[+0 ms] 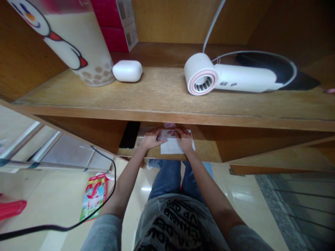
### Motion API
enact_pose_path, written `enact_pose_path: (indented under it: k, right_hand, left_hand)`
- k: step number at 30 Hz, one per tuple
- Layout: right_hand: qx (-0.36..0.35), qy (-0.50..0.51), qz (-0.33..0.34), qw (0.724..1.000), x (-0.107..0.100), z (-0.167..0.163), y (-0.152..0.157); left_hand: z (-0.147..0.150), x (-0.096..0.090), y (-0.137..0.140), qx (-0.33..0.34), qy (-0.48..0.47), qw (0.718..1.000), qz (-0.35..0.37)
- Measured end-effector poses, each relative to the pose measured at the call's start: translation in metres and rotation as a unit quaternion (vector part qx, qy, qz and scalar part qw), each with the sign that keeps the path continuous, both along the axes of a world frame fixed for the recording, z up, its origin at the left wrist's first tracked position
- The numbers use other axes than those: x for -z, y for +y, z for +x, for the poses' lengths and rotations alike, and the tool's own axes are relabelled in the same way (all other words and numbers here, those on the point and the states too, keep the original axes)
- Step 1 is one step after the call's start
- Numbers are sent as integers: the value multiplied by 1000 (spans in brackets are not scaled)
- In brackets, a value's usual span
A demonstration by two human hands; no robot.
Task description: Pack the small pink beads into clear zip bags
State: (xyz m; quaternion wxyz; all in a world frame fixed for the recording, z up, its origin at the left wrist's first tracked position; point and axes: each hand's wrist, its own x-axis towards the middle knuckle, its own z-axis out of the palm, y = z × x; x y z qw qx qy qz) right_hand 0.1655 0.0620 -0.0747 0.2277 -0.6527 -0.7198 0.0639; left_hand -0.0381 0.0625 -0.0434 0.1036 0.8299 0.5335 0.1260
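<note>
In the drawer-like lower compartment, a white sheet of paper [170, 147] lies flat, with a small pink-and-purple patterned patch [171, 132] near its far edge. My left hand [151, 139] rests at the sheet's left side, thumb stretched out over the paper and apart from the curved fingers. On the right part of the sheet lies my right hand [185, 140], its thumb spread toward the middle. Part of the sheet is hidden beneath that hand. Another small pink patterned piece [169, 124] shows just under the shelf edge.
A black phone [130, 135] lies left of my left hand. The wooden shelf [157, 101] above holds a bubble tea cup [86, 45], a white earbud case [127, 71], magenta boxes [115, 38] and a white handheld fan [235, 77]. A black cable [113, 181] hangs at left.
</note>
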Motion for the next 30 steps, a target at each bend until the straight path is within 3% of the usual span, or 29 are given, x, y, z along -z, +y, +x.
enact_pose_path:
  k: [19,30]
  right_hand:
    - [9,-14,11,1000,0,-2,-1]
    - [3,110,18,994,2,5,1]
  left_hand:
    - [-1,9,2,18,-29,999,32]
    - [-1,7,0,10,-7,999,32]
